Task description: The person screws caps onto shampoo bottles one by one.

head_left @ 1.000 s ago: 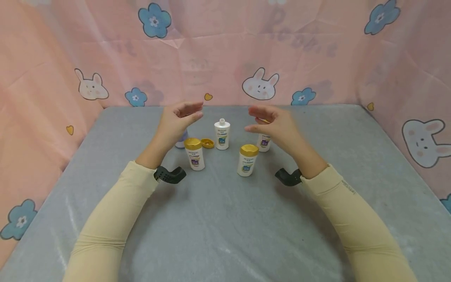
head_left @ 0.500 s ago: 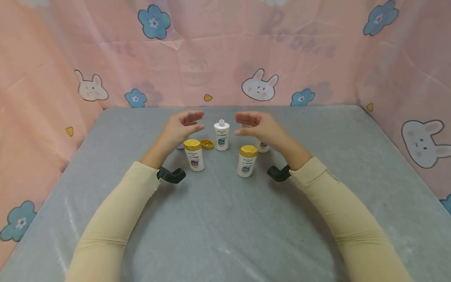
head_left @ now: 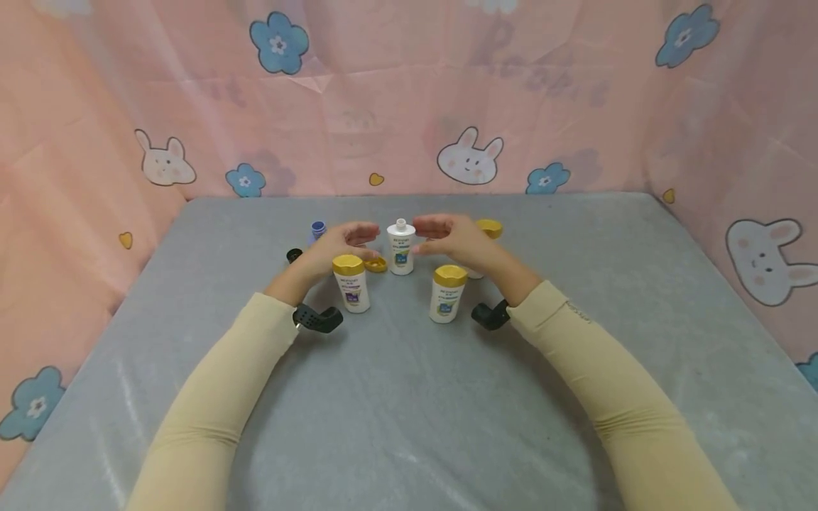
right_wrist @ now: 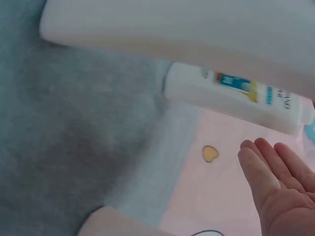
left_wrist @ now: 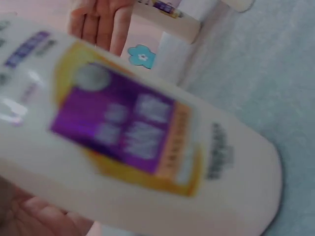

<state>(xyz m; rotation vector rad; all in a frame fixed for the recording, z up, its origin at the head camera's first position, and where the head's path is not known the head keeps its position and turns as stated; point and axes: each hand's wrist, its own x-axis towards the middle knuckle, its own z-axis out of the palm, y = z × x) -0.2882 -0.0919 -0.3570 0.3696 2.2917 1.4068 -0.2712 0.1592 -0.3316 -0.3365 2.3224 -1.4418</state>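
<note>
An uncapped white bottle (head_left: 401,248) with a blue label stands upright between the two hands. My left hand (head_left: 339,246) is to its left, fingers extended toward it and thumb apart. From the other side, my right hand (head_left: 455,241) has its straight fingertips right beside the bottle's shoulder. In the right wrist view, the right hand (right_wrist: 285,191) shows relaxed fingers with nothing held. A gold flip cap (head_left: 375,264) lies on the table just left of the bottle, partly overlapped by a gold-capped bottle in front.
Two gold-capped white bottles stand nearer, one left (head_left: 354,289) and one right (head_left: 445,298). Behind the right hand is another bottle's gold cap (head_left: 490,228). A violet-blue open bottle neck (head_left: 318,228) and a black cap (head_left: 294,255) show behind the left hand.
Both hands have moved inward and lower, closing in on the uncapped bottle from either side. The violet-blue bottle's neck and the black cap have come into sight.
</note>
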